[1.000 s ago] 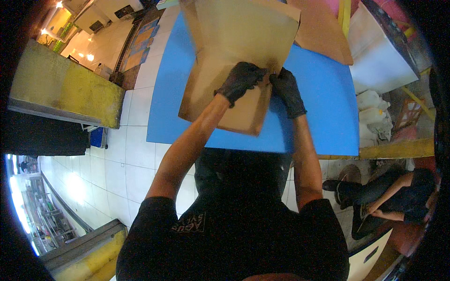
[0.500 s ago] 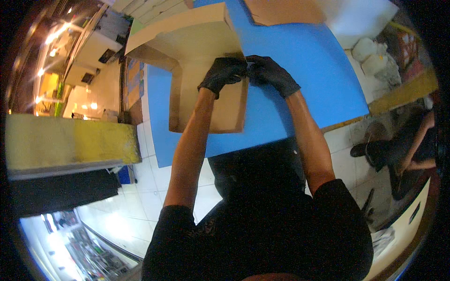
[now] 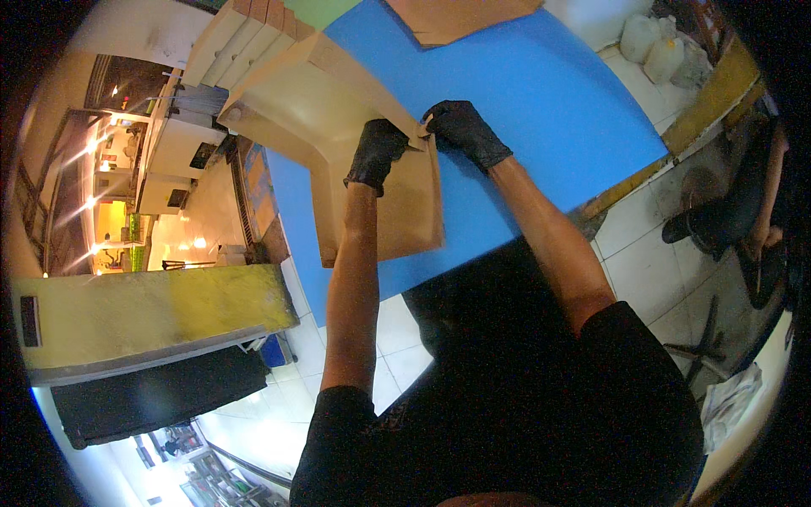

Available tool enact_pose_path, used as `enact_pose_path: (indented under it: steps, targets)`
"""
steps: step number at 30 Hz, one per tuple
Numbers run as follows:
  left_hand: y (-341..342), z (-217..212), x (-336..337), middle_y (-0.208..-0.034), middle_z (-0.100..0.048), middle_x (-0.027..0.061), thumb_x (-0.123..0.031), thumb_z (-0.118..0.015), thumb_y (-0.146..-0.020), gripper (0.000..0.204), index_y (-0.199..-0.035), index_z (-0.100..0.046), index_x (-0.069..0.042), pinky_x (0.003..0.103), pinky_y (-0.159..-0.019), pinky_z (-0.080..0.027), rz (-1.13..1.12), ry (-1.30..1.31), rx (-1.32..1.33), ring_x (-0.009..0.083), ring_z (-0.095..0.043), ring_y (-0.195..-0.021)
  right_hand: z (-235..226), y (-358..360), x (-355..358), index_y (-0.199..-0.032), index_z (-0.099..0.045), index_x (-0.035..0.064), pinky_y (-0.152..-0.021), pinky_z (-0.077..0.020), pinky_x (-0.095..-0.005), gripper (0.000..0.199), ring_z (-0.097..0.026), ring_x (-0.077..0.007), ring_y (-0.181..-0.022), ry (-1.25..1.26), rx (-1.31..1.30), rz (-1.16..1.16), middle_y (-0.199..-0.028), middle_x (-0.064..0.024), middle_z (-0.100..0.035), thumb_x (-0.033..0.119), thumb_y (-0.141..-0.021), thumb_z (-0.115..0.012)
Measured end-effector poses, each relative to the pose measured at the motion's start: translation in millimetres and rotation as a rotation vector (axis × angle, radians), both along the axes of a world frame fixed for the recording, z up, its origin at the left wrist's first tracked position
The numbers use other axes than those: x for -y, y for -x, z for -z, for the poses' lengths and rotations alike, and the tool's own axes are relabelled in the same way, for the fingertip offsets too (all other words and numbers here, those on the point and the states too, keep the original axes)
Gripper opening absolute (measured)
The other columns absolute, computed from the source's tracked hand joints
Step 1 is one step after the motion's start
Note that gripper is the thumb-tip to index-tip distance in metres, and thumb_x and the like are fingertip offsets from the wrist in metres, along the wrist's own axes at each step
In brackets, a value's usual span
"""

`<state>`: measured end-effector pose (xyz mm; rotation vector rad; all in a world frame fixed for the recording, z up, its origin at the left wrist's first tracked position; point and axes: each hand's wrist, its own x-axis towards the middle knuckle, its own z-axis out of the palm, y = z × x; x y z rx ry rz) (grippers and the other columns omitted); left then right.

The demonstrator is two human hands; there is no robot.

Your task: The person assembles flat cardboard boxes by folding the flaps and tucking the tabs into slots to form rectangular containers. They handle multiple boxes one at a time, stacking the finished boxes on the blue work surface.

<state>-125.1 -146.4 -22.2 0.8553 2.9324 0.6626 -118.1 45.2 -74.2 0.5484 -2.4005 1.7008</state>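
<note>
A brown cardboard box (image 3: 397,198), open with raised walls, lies on a blue tabletop (image 3: 541,110). Black gloves cover both of my hands. My left hand (image 3: 378,154) is inside the box, fingers closed at the inner face of the right wall, beside a small folded flap. My right hand (image 3: 463,131) pinches the same wall from outside, near the corner where the wall meets the box's far part. A gap of bent cardboard shows between the two hands. The left fingertips are partly hidden.
Several stacked cardboard boxes (image 3: 245,42) stand at the far left. A flat cardboard piece (image 3: 456,17) lies at the table's far edge. White jugs (image 3: 663,55) are at far right. A person's hand (image 3: 764,239) shows at the right, beyond the table. A yellow wall (image 3: 228,300) is left.
My hands, close together at the box's right wall before, are farther apart. The left one has shifted down and left. The box appears slightly turned, and the whole view has tilted.
</note>
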Motion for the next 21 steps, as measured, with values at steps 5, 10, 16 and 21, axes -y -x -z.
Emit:
enact_pose_path:
  steps: [5, 10, 16, 21]
  targets:
    - [-7, 25, 11, -0.049, -0.046, 0.0080, -0.011, -0.058, -0.068, 0.019, -0.054, -0.049, -0.002, 0.033, -0.042, -0.033, -0.093, -0.297, 0.097, 0.0158, -0.042, -0.043, -7, -11, 8, -0.072, -0.065, 0.0084, -0.065, -0.0496, -0.0415, 0.014, -0.061, -0.0313, -0.071, 0.101, 0.025, 0.029, -0.079, -0.0142, -0.064, 0.020, -0.069, -0.058]
    - [-9, 28, 8, -0.053, -0.048, 0.0082, -0.010, -0.060, -0.066, 0.018, -0.054, -0.049, -0.002, 0.032, -0.042, -0.033, -0.068, -0.351, 0.110, 0.0153, -0.045, -0.045, -5, -7, 5, -0.088, -0.065, 0.0001, -0.059, -0.0478, -0.0299, 0.025, -0.057, -0.0173, -0.062, 0.145, 0.117, 0.018, -0.079, -0.0097, -0.065, 0.016, -0.069, -0.067]
    - [-12, 28, 10, -0.058, -0.054, 0.0114, -0.017, -0.065, -0.059, 0.016, -0.055, -0.054, -0.006, 0.038, -0.053, -0.040, -0.084, -0.159, -0.003, 0.0259, -0.053, -0.058, -11, -11, 3, -0.094, -0.065, -0.0017, -0.060, -0.0474, -0.0267, 0.030, -0.057, -0.0140, -0.066, 0.157, 0.147, -0.028, -0.081, -0.0089, -0.065, 0.016, -0.069, -0.069]
    - [-16, 19, 10, -0.062, -0.056, 0.0123, -0.020, -0.067, -0.055, 0.017, -0.055, -0.056, -0.007, 0.042, -0.058, -0.041, 0.030, -0.020, -0.120, 0.0308, -0.056, -0.064, 4, -9, 9, -0.081, -0.065, 0.0038, -0.067, -0.0481, -0.0369, 0.019, -0.060, -0.0251, -0.075, 0.082, 0.017, 0.033, -0.082, -0.0120, -0.065, 0.019, -0.069, -0.064]
